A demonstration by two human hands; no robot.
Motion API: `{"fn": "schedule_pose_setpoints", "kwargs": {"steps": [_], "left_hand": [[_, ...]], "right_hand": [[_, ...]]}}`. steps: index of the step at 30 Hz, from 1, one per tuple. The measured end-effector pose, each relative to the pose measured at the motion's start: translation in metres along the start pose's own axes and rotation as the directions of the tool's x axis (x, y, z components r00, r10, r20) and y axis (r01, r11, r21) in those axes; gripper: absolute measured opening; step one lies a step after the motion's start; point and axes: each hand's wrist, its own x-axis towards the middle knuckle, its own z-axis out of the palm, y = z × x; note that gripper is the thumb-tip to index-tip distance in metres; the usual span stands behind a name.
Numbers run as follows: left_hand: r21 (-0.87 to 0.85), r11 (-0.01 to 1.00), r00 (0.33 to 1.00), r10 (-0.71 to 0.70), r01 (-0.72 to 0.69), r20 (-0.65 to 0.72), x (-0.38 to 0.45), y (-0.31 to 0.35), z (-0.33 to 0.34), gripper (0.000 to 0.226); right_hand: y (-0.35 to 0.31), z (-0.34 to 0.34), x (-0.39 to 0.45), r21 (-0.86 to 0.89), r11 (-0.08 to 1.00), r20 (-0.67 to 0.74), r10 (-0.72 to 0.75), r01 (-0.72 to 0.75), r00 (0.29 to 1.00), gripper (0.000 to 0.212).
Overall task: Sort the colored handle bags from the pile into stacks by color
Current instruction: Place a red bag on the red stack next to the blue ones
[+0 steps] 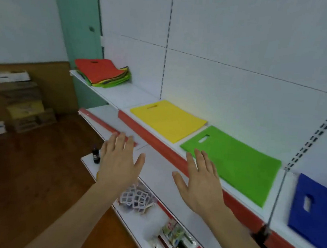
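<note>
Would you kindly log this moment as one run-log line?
hands: left open, right open, both empty | pile: red on top | laid out: yellow bag, green bag, blue bag

Place: a small shop, seen from a display wall of retail shelving.
Shelving: white metal gondola shelves (110, 95) with red price-strip edging (157, 141), stepped one below another.
Back wall: white panels (233, 41) split by slotted metal uprights (314, 135), the kind that take adjustable shelf brackets.
Goods on top shelf: flat felt handle bags laid out by colour, yellow (168, 120), green (234, 162), blue (316, 212), with a mixed pile topped in red (102, 72) at the far end.
Goods on lower shelves: white lattice-pattern packets (136, 198) and small wrapped packets (173, 236), contents too blurred to tell.
Floor area: brown floor with stacked cardboard cartons (23, 101) against the wall.
</note>
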Motion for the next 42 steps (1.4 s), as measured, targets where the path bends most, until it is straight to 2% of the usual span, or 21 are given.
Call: {"fn": "schedule_pose_setpoints", "kwargs": {"steps": [8,11,17,28,35,42], "left_hand": [[0.047,0.976,0.976,-0.213,0.215,-0.036,0.012,-0.137,-0.012,0.074],[0.07,0.959,0.961,-0.274,0.276,-0.037,0.027,-0.18,-0.004,0.075],[0.171,0.927,0.943,-0.331,0.334,-0.044,0.095,-0.254,0.009,0.076],[0.246,0.896,0.93,-0.359,0.369,-0.086,0.225,-0.358,0.025,0.081],[0.21,0.913,0.936,-0.341,0.351,-0.083,0.312,-0.437,0.061,0.082],[0.135,0.97,0.979,-0.192,0.2,-0.068,0.429,-0.496,0.087,0.077]], "right_hand": [[-0.128,0.058,0.089,0.057,0.982,0.088,-0.182,0.177,0.979,0.088],[-0.17,0.082,0.127,0.095,0.965,0.095,-0.253,0.245,0.963,0.096],[-0.234,0.129,0.223,0.19,0.936,0.086,-0.315,0.295,0.945,0.094],[-0.323,0.178,0.388,0.2,0.901,0.071,-0.405,0.385,0.912,0.094],[-0.37,0.212,0.479,0.126,0.927,0.069,-0.363,0.353,0.929,0.091],[-0.41,0.232,0.563,0.062,0.982,-0.002,-0.177,0.177,0.984,0.084]]}}
